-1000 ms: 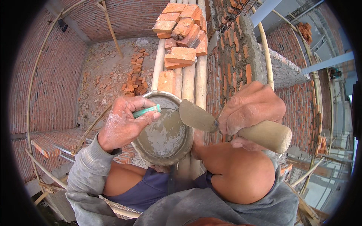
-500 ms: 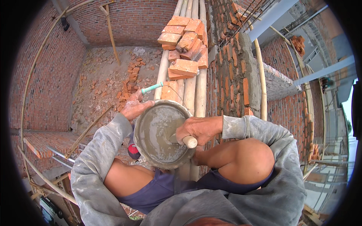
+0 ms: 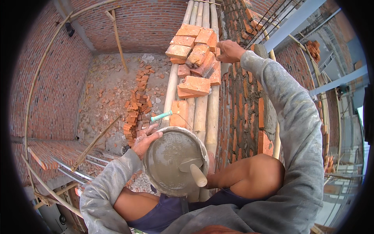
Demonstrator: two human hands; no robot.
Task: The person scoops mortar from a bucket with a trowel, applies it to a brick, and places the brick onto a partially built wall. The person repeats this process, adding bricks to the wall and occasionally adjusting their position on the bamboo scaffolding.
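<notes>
A bucket (image 3: 147, 171) of wet grey mortar (image 3: 171, 156) stands tilted between my knees. My left hand (image 3: 145, 141) grips its left rim, thumb on top, fingers on the outside. Just above that hand is the bucket's green handle grip (image 3: 161, 116), on its thin wire. A trowel (image 3: 199, 176) rests in the mortar with its wooden handle pointing toward me and no hand on it. My right hand (image 3: 230, 51) is stretched forward at the right side of the pile of orange bricks (image 3: 194, 84). Its fingers are loosely curved at the bricks' edge, and none of them wraps a brick.
Bamboo poles (image 3: 200, 117) form the platform under the bricks and bucket. Along its right runs a brick wall (image 3: 237, 121) with rough mortar joints. Far below on the left lie rubble and a heap of bricks (image 3: 136, 105). Steel bars (image 3: 269, 19) jut out at the upper right.
My right hand has let go of the trowel and moved forward to the brick pile. The trowel is left in the mortar. My left hand stays on the bucket rim.
</notes>
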